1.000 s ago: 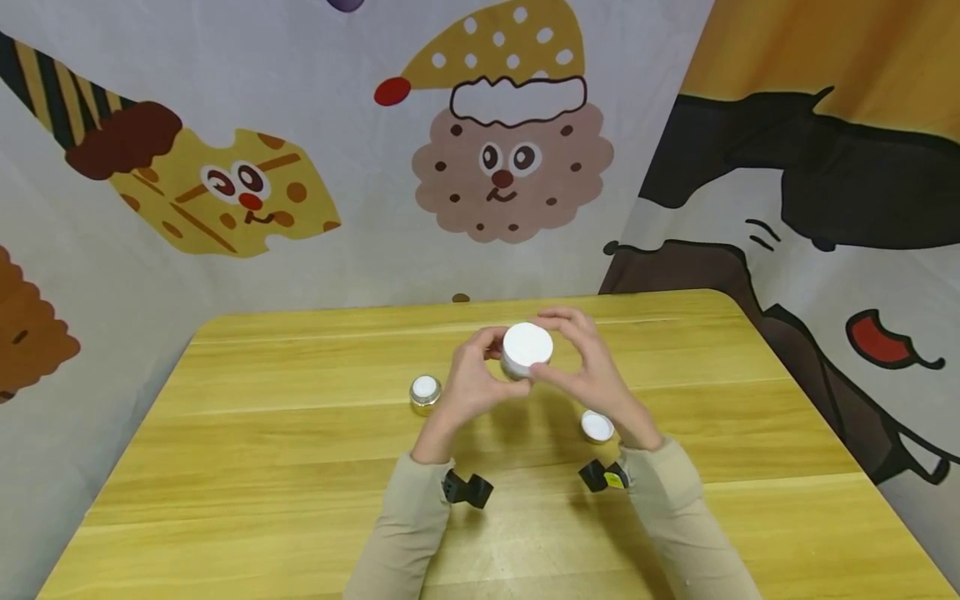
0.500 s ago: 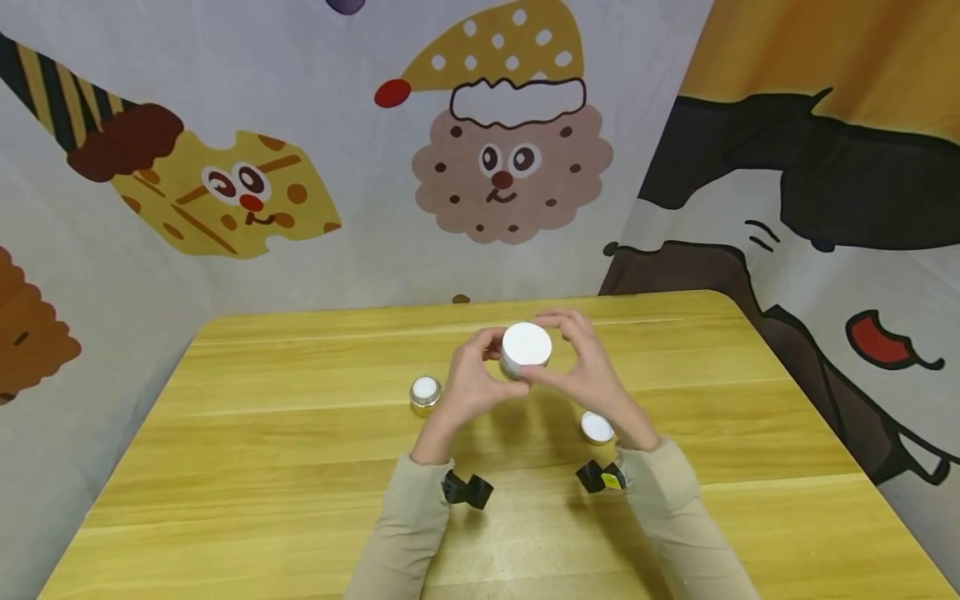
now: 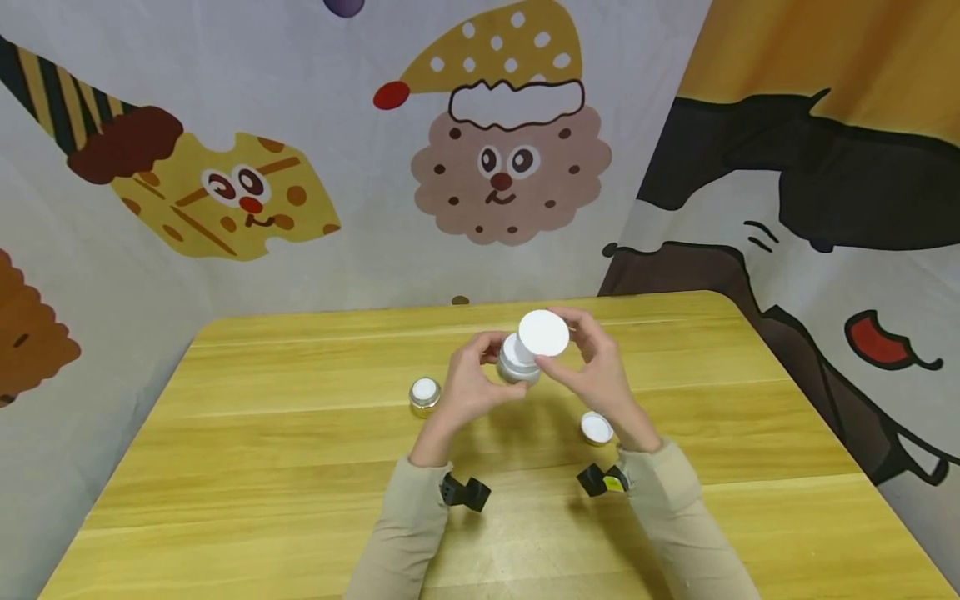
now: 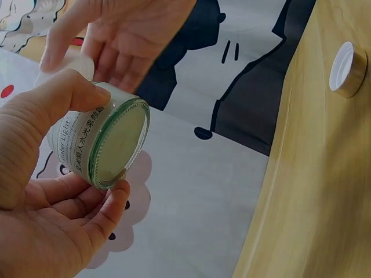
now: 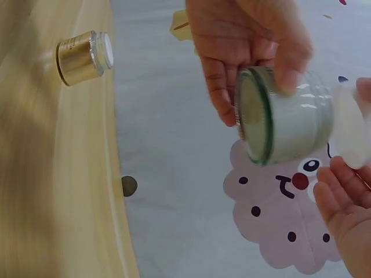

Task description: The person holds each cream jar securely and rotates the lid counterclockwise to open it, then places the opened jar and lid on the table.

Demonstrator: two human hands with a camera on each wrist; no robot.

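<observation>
Above the table, my left hand (image 3: 474, 379) grips a glass cream jar (image 4: 104, 136) by its sides, thumb on one side and fingers on the other. Printed lettering runs along the jar's wall, and its base is thick clear glass with a green tint. My right hand (image 3: 594, 367) pinches a round white lid (image 3: 543, 333) by the edge, just up and to the right of the jar's mouth. In the right wrist view the lid looks blurred and apart from the jar's threaded neck.
On the wooden table (image 3: 262, 467), a small gold jar (image 3: 425, 396) with a white top stands left of my left hand. A small lid (image 3: 597, 427), white inside with a gold side, lies near my right wrist. A cartoon-printed cloth (image 3: 360, 192) hangs behind the table.
The white lid has come off the jar and moved up and right with my right hand. My left hand and the jar have hardly moved.
</observation>
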